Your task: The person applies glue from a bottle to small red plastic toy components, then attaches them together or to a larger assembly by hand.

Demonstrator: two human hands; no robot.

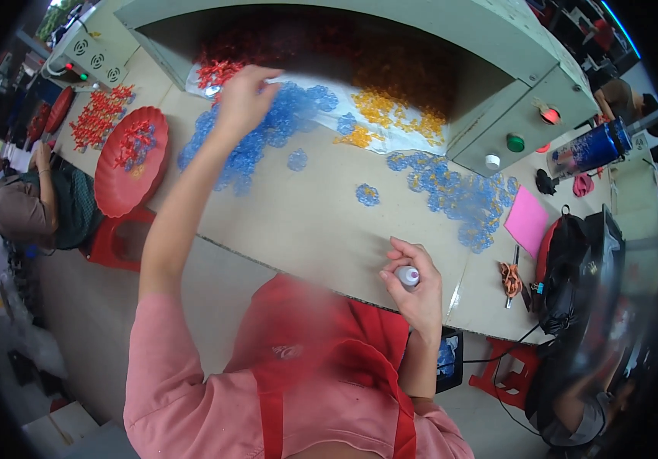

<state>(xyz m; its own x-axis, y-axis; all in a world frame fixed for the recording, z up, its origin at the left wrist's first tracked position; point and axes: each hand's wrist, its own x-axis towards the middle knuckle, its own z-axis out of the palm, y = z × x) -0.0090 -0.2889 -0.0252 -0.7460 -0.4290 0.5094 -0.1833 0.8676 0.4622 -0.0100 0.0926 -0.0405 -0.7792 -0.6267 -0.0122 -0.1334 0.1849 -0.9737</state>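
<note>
My left hand (pixel 244 103) reaches over a spread of blue translucent flower-shaped pieces (pixel 287 115), beside the red pieces (pixel 220 72) at the machine's opening. Its thumb and finger look apart, and nothing shows between them. Near the table's front edge, my right hand (pixel 422 287) is closed around a small white squeeze bottle (pixel 406 276) with a purple tip. A single blue flower-shaped piece with a yellow centre (pixel 367 195) lies on the table beyond that hand. More blue pieces with yellow centres (pixel 459 199) lie to the right.
A pale green box-like machine (pixel 489 50) stands over the table's far side, with yellow pieces (pixel 401 115) at its opening. A red scalloped bowl (pixel 156 164) sits left. Pink paper (pixel 527 222) and a black bag (pixel 566 268) lie right. Another person (pixel 26 206) sits at far left.
</note>
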